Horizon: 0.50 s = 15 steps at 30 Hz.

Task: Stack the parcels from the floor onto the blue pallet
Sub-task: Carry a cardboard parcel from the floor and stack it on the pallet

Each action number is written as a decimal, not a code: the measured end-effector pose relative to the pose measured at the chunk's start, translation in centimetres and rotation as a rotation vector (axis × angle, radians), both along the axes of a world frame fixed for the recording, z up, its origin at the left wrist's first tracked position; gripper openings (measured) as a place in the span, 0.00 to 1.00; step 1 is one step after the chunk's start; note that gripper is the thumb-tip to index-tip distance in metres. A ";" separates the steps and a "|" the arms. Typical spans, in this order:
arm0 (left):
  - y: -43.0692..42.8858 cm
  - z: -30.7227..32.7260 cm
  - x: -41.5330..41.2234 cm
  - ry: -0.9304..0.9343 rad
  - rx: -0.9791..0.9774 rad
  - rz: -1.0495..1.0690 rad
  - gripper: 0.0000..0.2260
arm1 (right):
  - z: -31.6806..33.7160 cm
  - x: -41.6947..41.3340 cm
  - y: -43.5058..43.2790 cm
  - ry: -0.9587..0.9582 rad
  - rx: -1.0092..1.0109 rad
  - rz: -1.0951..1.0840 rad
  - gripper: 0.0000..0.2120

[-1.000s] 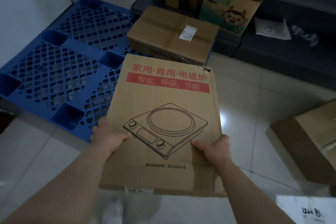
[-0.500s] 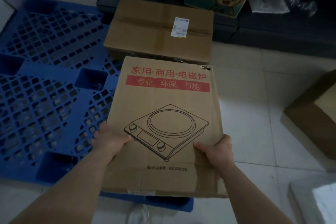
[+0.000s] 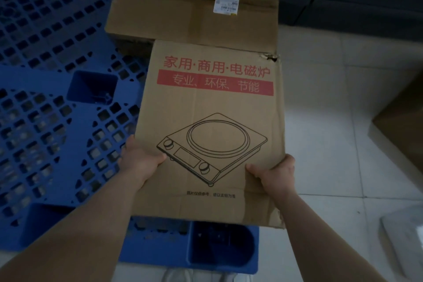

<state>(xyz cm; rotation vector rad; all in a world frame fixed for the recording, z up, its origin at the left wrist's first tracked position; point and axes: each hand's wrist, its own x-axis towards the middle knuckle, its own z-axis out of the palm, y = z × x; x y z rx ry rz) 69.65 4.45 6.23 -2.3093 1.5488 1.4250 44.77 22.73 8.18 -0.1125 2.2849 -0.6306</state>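
Left grip (image 3: 139, 162) and right grip (image 3: 274, 174) each clamp a side edge of the flat box (image 3: 212, 121), thumbs on top. The box is held mid-frame over the right edge of the blue pallet (image 3: 57, 103). It looks light but broad, with soft creased card and a torn corner (image 3: 270, 57), so side-edge holds near the middle seem soundest.
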 end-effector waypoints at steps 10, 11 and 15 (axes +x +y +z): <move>0.5 -1.6 -0.2 -0.068 -0.033 -0.049 0.42 | -1.3 0.0 0.1 -0.010 0.023 0.017 0.49; 0.5 -1.5 -0.3 -0.073 -0.029 -0.051 0.42 | -1.3 -0.1 0.1 -0.009 0.026 0.018 0.49; 0.5 -1.4 -0.5 -0.111 0.003 -0.070 0.46 | -1.3 -0.2 0.1 -0.009 0.044 0.028 0.50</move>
